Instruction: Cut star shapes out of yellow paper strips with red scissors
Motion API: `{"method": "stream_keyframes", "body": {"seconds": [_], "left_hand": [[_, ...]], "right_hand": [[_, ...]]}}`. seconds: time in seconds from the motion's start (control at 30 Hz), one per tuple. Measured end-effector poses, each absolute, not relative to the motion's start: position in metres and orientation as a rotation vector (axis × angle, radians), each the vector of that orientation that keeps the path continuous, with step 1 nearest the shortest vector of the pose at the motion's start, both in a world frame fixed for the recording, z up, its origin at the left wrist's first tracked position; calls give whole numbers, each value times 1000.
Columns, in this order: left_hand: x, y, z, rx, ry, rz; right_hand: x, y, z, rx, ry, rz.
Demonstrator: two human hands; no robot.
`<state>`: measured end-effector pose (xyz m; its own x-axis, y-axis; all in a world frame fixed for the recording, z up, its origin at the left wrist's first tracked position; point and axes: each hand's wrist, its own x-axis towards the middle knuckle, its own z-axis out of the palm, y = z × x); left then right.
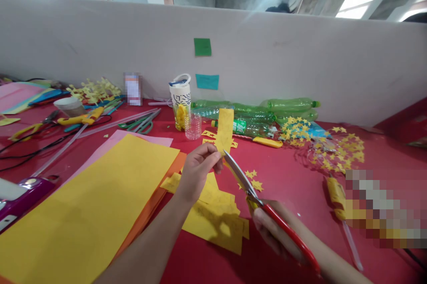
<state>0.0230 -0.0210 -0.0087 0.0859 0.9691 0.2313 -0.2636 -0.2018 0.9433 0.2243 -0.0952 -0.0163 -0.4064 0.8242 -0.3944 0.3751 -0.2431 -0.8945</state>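
Observation:
My left hand (199, 168) pinches the lower end of a yellow paper strip (226, 126), which stands up above the fingers. In my right hand (271, 228) is a pair of scissors (243, 177) with red handles. The blade tips are at the strip's lower edge, close to my left fingertips. Whether the blades are fully closed I cannot tell. Below the hands lie yellow paper pieces (213, 226) with faint drawn marks. Several small cut yellow stars (256, 185) rest on the red table just beyond the scissors.
At left lie large yellow sheets (100, 199) over orange and pink ones. Green plastic bottles (290, 105), a patterned tumbler (180, 97) and a clear plastic cup (193, 127) stand or lie toward the white partition (133, 39). Star clusters (347, 150) and a yellow glue gun (336, 195) are at right.

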Motion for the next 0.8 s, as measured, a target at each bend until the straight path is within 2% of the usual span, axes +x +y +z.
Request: {"method": "stream_keyframes", "body": {"seconds": [0.37,0.8], "left_hand": [[18,-19,-10,1270,840,1345],[16,-17,-10,1250,833,1331]], "right_hand": [[228,-95,-18,-1297,-1730,1707],[226,-94,-14,-1392,-1677,1731]]}}
